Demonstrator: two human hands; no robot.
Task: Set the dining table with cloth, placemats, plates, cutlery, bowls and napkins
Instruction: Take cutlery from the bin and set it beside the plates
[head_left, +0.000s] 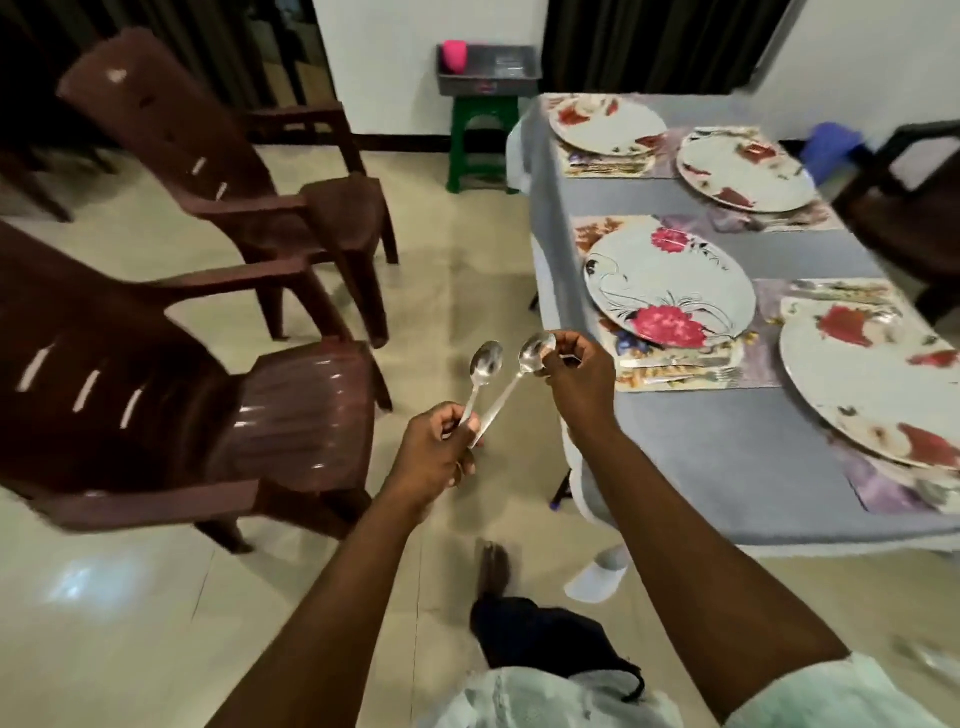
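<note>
Left hand (434, 457): fingers curled around the handles of two shiny steel spoons, held over the tiled floor (457, 291) beside the tabletop.
Left-most steel spoon (484, 366): bowl up, free of the right hand.
Second steel spoon (530, 357): bowl pinched between thumb and fingers of the right hand (579, 382).
Tabletop under grey-blue cloth (727, 467): four floral placemats, each bearing one round white floral plate; nearest-left plate with pink flowers (670, 288) on placemat (675, 371), with cutlery lying along that placemat's near edge.
Grey rectangular tray (488, 73) on green plastic stool (483, 140): pink cup (454, 56) in the left corner; other contents blurred.
Two brown plastic armchairs (208, 364) left, apart from the tabletop.
</note>
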